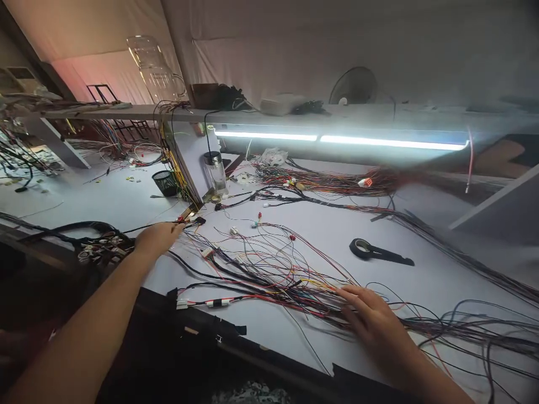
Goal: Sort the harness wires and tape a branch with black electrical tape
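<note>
My left hand point(156, 240) reaches to the far left edge of a wire bundle. Its fingers are closed around thin wires, beside a black connector point(200, 221). The exact grip is partly hidden by the hand itself. My right hand point(370, 315) lies over the wire bundle point(269, 280), fingers stretched out and touching the wires. The bundle fans out leftward into loose ends. Among these ends are a white connector point(207, 253), a small red connector point(292, 238) and a white plug point(182, 304) near the front edge.
A roll of black tape point(361, 248) with its tail stretched out lies right of centre. Behind it runs another long wire harness point(320, 201). A glass bottle point(215, 171) and a black mesh cup point(164, 183) stand by the shelf post. A lit tube point(269, 136) hangs under the shelf.
</note>
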### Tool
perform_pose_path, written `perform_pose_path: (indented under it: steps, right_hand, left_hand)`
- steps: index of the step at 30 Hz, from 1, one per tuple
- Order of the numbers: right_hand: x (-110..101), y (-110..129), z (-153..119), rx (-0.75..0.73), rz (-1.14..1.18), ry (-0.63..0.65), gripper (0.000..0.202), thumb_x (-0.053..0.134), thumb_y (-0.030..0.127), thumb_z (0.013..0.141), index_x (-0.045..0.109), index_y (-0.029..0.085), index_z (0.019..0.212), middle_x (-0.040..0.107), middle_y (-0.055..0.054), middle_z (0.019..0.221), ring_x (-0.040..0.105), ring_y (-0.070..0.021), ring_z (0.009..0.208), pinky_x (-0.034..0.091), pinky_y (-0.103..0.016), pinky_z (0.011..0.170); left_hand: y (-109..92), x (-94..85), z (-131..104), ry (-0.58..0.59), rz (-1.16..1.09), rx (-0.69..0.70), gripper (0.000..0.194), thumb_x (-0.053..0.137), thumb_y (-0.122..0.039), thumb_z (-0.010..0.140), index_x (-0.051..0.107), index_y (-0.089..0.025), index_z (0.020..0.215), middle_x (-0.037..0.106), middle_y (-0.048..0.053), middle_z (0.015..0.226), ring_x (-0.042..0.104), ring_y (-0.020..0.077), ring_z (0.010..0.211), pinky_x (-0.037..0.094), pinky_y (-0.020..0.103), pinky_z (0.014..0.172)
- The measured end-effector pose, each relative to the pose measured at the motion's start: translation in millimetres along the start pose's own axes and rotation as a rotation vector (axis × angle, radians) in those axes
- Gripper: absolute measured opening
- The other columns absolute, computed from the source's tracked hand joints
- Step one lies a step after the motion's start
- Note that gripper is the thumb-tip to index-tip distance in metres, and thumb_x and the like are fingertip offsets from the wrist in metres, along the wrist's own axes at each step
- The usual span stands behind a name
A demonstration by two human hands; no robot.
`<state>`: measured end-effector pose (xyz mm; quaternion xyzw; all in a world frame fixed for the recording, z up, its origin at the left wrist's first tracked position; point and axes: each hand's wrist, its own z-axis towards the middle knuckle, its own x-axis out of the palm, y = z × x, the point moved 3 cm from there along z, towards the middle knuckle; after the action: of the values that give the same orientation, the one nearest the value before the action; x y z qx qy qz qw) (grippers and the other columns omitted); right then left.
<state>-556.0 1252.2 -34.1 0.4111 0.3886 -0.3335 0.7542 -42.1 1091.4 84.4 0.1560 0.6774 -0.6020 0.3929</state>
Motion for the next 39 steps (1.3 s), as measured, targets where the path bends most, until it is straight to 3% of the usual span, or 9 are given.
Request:
perform_pose_path:
  steps: [2, 6, 7, 10, 15, 20, 28, 33, 39]
  right_hand:
    - [-1, 8, 1, -0.026, -0.017, -0.048, 0.033, 0.048, 0.026, 0.092, 0.056, 0.029, 0.123, 0.061, -0.008, 0.118, 0.056, -0.0262, 0.108, 0.044, -0.047, 0.091]
    - [4, 36, 26, -0.087, 0.014, 0.052, 0.027, 0.043, 0.023, 0.094, 0.062, 0.025, 0.113, 0.067, -0.007, 0.104, 0.061, -0.0218, 0.095, 0.046, -0.038, 0.082]
    - [8, 43, 34, -0.068, 0.001, 0.119, 0.026, 0.041, 0.024, 0.095, 0.064, 0.024, 0.108, 0.068, -0.007, 0.098, 0.062, -0.0211, 0.089, 0.047, -0.036, 0.078]
    - [21, 56, 55, 0.048, -0.074, 0.266, 0.028, 0.039, 0.027, 0.095, 0.065, 0.025, 0.104, 0.068, -0.006, 0.091, 0.063, -0.0210, 0.083, 0.047, -0.033, 0.070]
    - [34, 71, 75, 0.113, 0.059, 0.246, 0.031, 0.041, 0.023, 0.092, 0.059, 0.022, 0.117, 0.066, -0.009, 0.107, 0.061, -0.0228, 0.098, 0.048, -0.035, 0.081]
    - [45, 86, 91, 0.195, 0.418, 0.217, 0.031, 0.044, 0.025, 0.090, 0.058, 0.022, 0.117, 0.063, -0.008, 0.118, 0.058, -0.0210, 0.109, 0.043, -0.035, 0.094]
    - [52, 75, 120, 0.306, 0.405, 0.421, 0.019, 0.048, 0.020, 0.079, 0.064, 0.019, 0.089, 0.069, -0.002, 0.082, 0.060, -0.0162, 0.075, 0.040, -0.026, 0.066]
    - [50, 86, 129, 0.198, 0.380, 0.596, 0.012, 0.056, 0.017, 0.070, 0.067, 0.021, 0.073, 0.067, 0.000, 0.069, 0.055, -0.0154, 0.063, 0.033, -0.025, 0.056]
    - [42, 79, 107, 0.218, 0.346, 0.476, 0.017, 0.052, 0.019, 0.080, 0.064, 0.021, 0.091, 0.067, -0.003, 0.089, 0.058, -0.0182, 0.082, 0.039, -0.028, 0.069]
  left_hand:
    - [-19, 27.7, -36, 0.098, 0.018, 0.133, 0.016, 0.074, -0.033, 0.067, 0.064, -0.020, 0.064, 0.062, 0.006, 0.073, 0.057, 0.0259, 0.087, 0.041, 0.030, 0.078]
    - [-65, 104.0, -140, 0.748, -0.048, 0.604, 0.015, 0.062, -0.036, 0.081, 0.073, -0.026, 0.083, 0.067, 0.006, 0.082, 0.059, 0.0221, 0.080, 0.043, 0.031, 0.079]
    - [-71, 118.7, -162, 0.807, -0.024, 0.679, 0.016, 0.058, -0.033, 0.084, 0.073, -0.027, 0.088, 0.068, 0.007, 0.087, 0.060, 0.0224, 0.083, 0.044, 0.032, 0.081]
    - [-74, 150.2, -197, 0.675, 0.126, 0.809, 0.027, 0.051, -0.026, 0.088, 0.068, -0.026, 0.109, 0.066, 0.010, 0.107, 0.057, 0.0260, 0.100, 0.042, 0.041, 0.091]
    - [-55, 173.5, -196, 0.489, 0.168, 0.758, 0.037, 0.050, -0.018, 0.087, 0.058, -0.024, 0.122, 0.063, 0.009, 0.110, 0.054, 0.0245, 0.101, 0.042, 0.044, 0.093]
    - [-53, 176.4, -194, 0.498, 0.172, 0.776, 0.032, 0.052, -0.015, 0.086, 0.062, -0.025, 0.114, 0.063, 0.007, 0.105, 0.054, 0.0232, 0.100, 0.041, 0.041, 0.090]
    - [-51, 176.1, -202, 0.461, 0.115, 0.734, 0.008, 0.055, -0.018, 0.086, 0.060, -0.021, 0.092, 0.063, 0.005, 0.102, 0.053, 0.0215, 0.098, 0.040, 0.037, 0.089]
    - [-54, 180.3, -204, 0.456, 0.169, 0.789, 0.019, 0.049, -0.016, 0.089, 0.059, -0.022, 0.105, 0.064, 0.006, 0.104, 0.054, 0.0226, 0.100, 0.039, 0.038, 0.088]
    - [-52, 179.8, -206, 0.388, 0.217, 0.786, 0.011, 0.055, -0.023, 0.088, 0.063, -0.021, 0.096, 0.063, 0.005, 0.100, 0.054, 0.0216, 0.095, 0.041, 0.039, 0.086]
